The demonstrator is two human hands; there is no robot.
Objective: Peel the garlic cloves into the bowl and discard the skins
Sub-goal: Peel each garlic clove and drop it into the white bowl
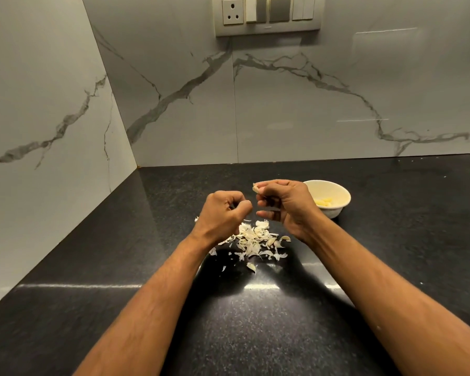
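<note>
Pinching a garlic clove at its fingertips, the right hand is raised over the counter, just left of the bowl. Most of the clove is hidden by the curled fingers. The left hand is curled close beside it; whether anything is pinched there cannot be told. A few peeled cloves are seen in the bowl, partly covered by the right hand. The skins are scattered below the hands, partly under the left wrist. Open counter is left toward the back wall and right edge.
</note>
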